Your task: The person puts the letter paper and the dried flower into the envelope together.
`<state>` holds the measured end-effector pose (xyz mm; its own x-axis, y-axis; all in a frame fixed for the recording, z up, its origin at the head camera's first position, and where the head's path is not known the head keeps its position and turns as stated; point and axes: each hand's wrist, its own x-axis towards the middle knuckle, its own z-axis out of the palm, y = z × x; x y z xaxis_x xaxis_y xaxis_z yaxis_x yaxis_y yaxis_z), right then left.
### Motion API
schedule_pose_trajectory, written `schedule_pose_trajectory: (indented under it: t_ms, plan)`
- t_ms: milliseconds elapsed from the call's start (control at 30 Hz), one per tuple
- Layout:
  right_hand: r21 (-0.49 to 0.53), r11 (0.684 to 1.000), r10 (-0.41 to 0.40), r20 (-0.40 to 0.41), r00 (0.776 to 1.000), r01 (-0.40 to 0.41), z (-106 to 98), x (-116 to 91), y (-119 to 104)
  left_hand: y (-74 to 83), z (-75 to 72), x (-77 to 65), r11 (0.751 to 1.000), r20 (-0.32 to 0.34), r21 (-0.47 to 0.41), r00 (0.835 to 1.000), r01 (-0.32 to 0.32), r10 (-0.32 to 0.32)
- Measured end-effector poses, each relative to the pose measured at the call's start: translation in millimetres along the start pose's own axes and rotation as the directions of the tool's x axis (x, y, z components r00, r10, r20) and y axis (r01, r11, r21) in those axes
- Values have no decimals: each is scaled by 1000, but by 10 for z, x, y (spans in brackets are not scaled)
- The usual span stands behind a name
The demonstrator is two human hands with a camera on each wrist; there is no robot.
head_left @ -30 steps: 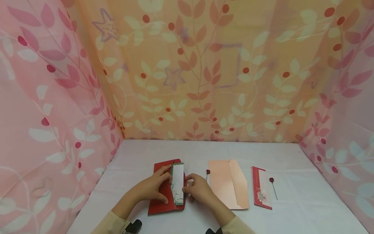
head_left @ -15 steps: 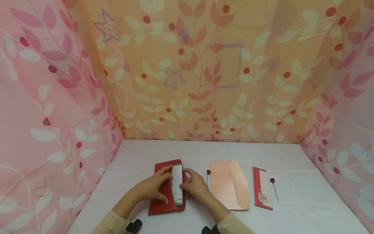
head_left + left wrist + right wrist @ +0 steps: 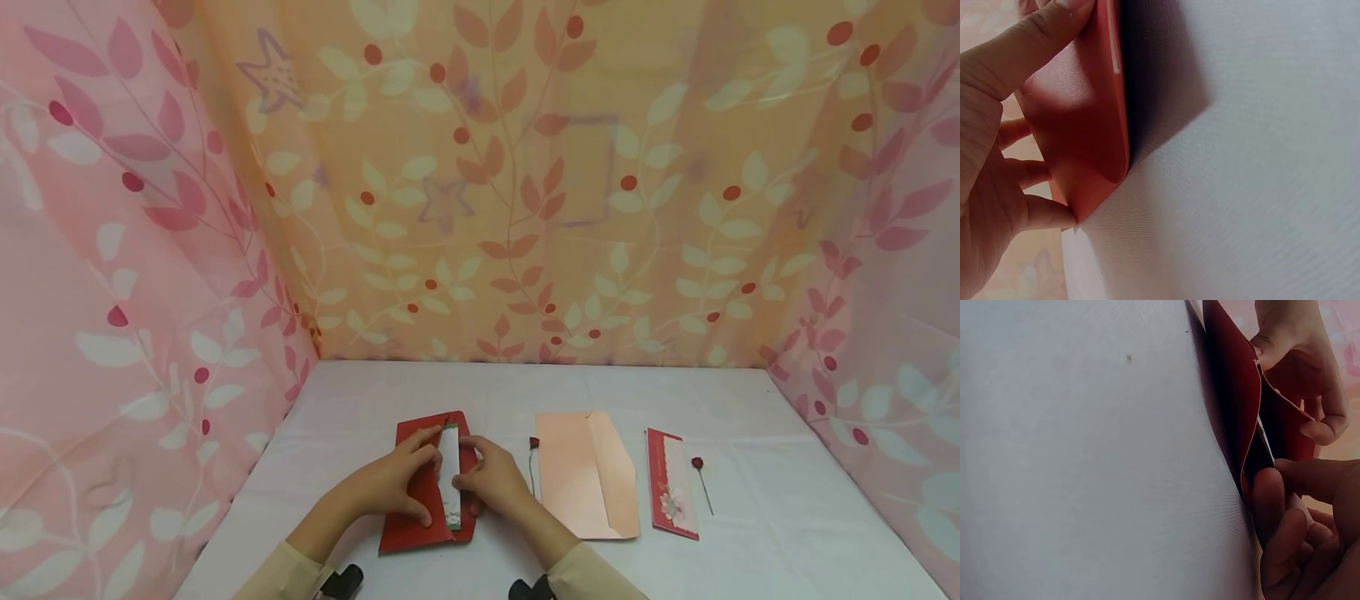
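A red envelope (image 3: 408, 533) lies at the middle front of the table in the head view. My left hand (image 3: 392, 481) grips its pocket side. In the right wrist view, the left thumb and fingers hold the pocket's edge raised, and the envelope mouth (image 3: 1254, 412) gapes. A narrow white card (image 3: 450, 467) with green floral ends sits partly inside the pocket, its left part hidden. My right hand (image 3: 497, 482) pinches the card's exposed right edge, over the envelope's flap. Left wrist view: the left thumb (image 3: 1029, 44) lies along the envelope's red paper.
Right of the hands lies a peach envelope (image 3: 566, 475) with its flap out. A small dark red rose (image 3: 534, 443) on a thin stem lies beside it. Farther right are a red-and-pink floral card (image 3: 667, 483) and a second rose (image 3: 697, 462). Patterned curtains (image 3: 480, 183) enclose the white table.
The white card has slid left, deeper into the red envelope's pocket, and less of it shows. My right hand has moved left with it. The left hand stays in place.
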<state>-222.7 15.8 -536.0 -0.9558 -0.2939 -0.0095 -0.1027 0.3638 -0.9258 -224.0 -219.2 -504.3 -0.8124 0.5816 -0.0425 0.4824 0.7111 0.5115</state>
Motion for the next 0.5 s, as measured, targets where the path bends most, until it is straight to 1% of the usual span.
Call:
schedule_pose_trajectory:
  t_ms: [267,500]
  plan:
    - [-15,1000,7,-17,1000,-7,76,44,-5,-10,-4,4,1000,4,-3,1000,-5,5]
    - [8,1000,8,2,1000,-8,127,45,-19,-22,-2,0,1000,-7,4,1000,-26,26]
